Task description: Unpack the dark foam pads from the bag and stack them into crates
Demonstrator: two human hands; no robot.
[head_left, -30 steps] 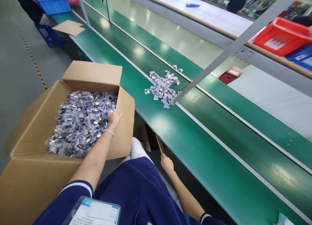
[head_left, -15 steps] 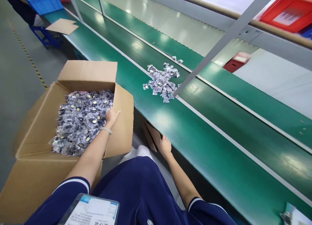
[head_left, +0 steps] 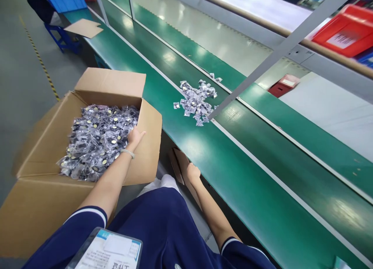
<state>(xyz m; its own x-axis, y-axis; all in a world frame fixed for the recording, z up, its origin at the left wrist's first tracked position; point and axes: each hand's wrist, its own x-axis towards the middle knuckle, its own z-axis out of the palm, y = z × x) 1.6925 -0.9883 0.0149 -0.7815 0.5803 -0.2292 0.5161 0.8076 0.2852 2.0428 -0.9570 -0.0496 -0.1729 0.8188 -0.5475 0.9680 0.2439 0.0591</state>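
Note:
A large open cardboard box [head_left: 46, 137] stands at the left, filled with small clear plastic packets [head_left: 99, 141] that hold dark parts with pale round spots. My left hand [head_left: 135, 137] is closed over the top edge of the box's right wall, thumb outside and fingers hidden inside, beside the packets. Low at the bench edge, my right hand [head_left: 193, 173] is closed on the edge of brown cardboard [head_left: 181, 163], which sits partly under the green bench [head_left: 192, 141]. The far ends of its fingers are hidden.
A loose pile of packets [head_left: 196, 100] lies by the slanted metal post [head_left: 262, 59]. A flat cardboard piece [head_left: 83, 28] and a blue crate [head_left: 64, 0] are farther up the bench, near a seated person. Red bins [head_left: 344, 32] stand at the right.
My right hand has shifted slightly left, and more of the cardboard shows beneath it. My left hand stays on the box wall. The camera view has tilted slightly.

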